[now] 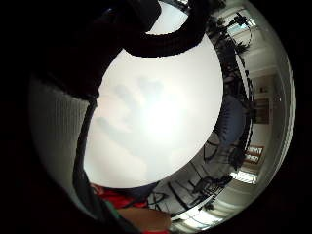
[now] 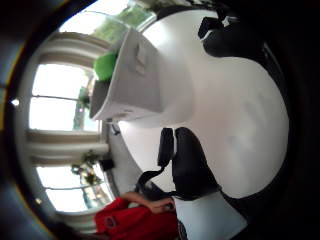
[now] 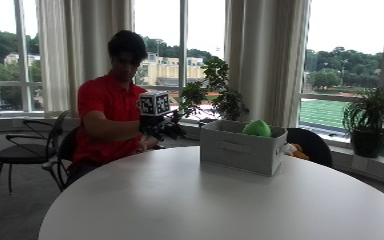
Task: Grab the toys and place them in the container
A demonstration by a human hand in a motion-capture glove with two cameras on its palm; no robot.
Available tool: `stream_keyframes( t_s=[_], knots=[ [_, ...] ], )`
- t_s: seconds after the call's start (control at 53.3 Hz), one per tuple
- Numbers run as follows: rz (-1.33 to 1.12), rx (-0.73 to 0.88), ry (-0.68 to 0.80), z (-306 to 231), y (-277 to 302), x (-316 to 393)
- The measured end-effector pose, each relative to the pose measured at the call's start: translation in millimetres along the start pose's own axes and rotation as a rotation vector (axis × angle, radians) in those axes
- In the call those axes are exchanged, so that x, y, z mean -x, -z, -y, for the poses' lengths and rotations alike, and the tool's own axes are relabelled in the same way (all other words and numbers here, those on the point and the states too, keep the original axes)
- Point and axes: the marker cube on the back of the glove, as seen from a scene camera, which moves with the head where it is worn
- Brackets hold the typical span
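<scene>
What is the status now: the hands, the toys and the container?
Gloved right hand raised above table edge, holding nothing seen. Green toy already in grey container. Nothing between hand and container.

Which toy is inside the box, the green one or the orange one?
The green toy; it pokes up from inside the box. The orange one lies outside, behind the box.
</scene>
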Motion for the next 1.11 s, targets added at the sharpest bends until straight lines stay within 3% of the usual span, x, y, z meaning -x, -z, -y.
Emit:
stream_keyframes(
  t_s=[1.108],
  knots=[
    [-0.002, 0.002, 0.010, -6.4, 0.2, 2.7]
  ],
)
